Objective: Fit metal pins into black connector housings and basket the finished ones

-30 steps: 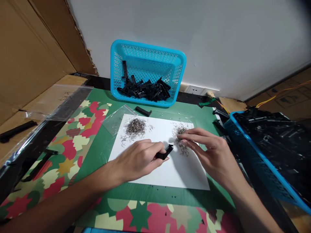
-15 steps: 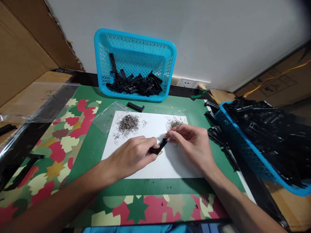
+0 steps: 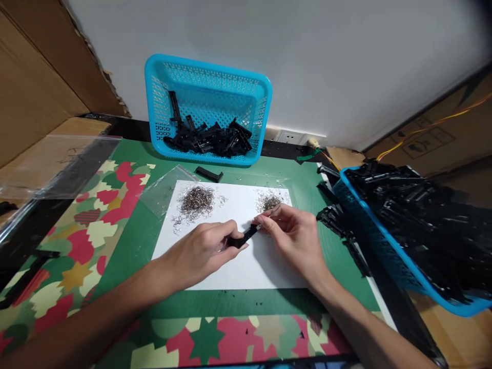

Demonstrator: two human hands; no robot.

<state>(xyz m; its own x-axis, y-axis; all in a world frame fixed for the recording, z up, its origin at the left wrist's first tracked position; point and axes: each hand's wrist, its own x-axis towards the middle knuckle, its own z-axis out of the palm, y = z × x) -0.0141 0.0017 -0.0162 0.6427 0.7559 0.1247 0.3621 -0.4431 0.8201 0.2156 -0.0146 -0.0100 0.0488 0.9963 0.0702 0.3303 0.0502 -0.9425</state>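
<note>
The left hand (image 3: 211,241) holds a slim black part (image 3: 248,236) between the thumb and the bent fingers, above a white sheet (image 3: 238,271) on the green worktop (image 3: 134,230); the rear end of this part is hidden inside the grip. The right hand (image 3: 298,236) brings its thumb and forefinger close together at the far end of the part, and so covers this end; whether a small wire piece is pinched there cannot be told. Just behind these fingertips lies a small heap of wire pieces (image 3: 269,201), its near edge partly covered by the hand. A larger heap (image 3: 197,200) lies at the left of the sheet, too tangled for single pieces to be distinguished. At the right, a blue basket (image 3: 395,243) full of dark parts is cut off by the picture's edge, and its contents melt into shadow.
</note>
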